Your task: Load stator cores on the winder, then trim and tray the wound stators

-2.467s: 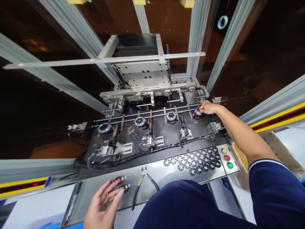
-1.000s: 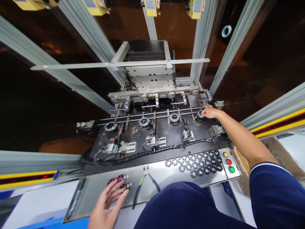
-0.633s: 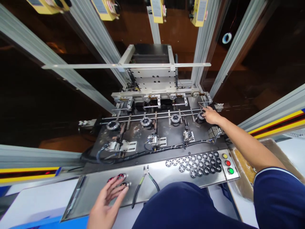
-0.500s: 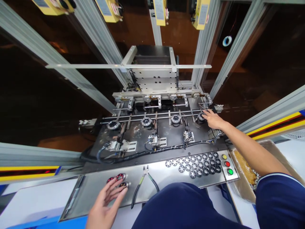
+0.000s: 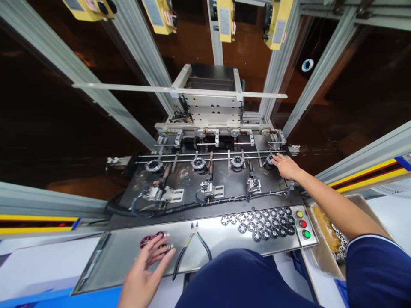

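My left hand (image 5: 146, 271), fingers apart and curved, is over the left part of the steel ledge. Close by its fingertips are round parts with red windings (image 5: 159, 235) and a darker round part (image 5: 165, 247), partly covered by the fingers. My right hand (image 5: 285, 166) reaches to the rightmost round fixture (image 5: 269, 161), fingers stretched out at its right edge. Whether they touch a part there is too small to tell. Other round fixtures (image 5: 237, 162) stand in a row to the left, with black-and-silver discs on top.
Diagonal cutters (image 5: 192, 244) lie with jaws open mid-ledge. Several black-and-silver round parts (image 5: 266, 223) stand in rows at right, beside a button panel (image 5: 303, 224). A cardboard box (image 5: 327, 239) holds more. A metal bar (image 5: 180, 90) crosses above the machine; yellow units (image 5: 224, 21) hang overhead.
The camera view has shifted slightly. My right hand has drawn back a little to the right of its fixture, uncovering more of it. My left hand stays by the red-wound parts.
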Motion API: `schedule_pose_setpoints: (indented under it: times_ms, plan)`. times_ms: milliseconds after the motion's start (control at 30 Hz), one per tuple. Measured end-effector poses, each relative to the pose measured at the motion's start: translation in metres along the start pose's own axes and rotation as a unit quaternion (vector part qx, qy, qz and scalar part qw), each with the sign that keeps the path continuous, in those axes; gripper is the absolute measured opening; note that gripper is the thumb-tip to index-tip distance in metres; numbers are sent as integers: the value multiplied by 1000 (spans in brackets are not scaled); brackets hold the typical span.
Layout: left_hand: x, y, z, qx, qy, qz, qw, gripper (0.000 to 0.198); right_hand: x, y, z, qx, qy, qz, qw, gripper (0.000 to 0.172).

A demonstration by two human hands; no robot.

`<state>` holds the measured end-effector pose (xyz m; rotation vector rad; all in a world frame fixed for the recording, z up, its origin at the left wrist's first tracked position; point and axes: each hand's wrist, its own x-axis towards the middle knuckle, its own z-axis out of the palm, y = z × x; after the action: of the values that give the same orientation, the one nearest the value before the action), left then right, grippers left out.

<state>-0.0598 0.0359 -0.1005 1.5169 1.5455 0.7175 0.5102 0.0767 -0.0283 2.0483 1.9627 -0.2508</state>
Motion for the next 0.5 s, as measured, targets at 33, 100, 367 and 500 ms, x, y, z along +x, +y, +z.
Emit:
schedule_pose_setpoints:
  times_ms: [33,100,367,500]
  plan:
    - [-1,0,-1,3,-3,-1,1000,72,-1,-1,-2,-6,8,-3,1000,67]
    - [-3,-3,-4,5,0,-6,1000,72,-2,-2,-4,-13,19,-10,1000,72]
    - [-6,-13,-9,4,29,-15,999,70,4,9,5,1,6,-13,1000,86]
    - [3,-9,-6,17,3,13,1000,65,3,5,4,-3,16,-13,1000,84]
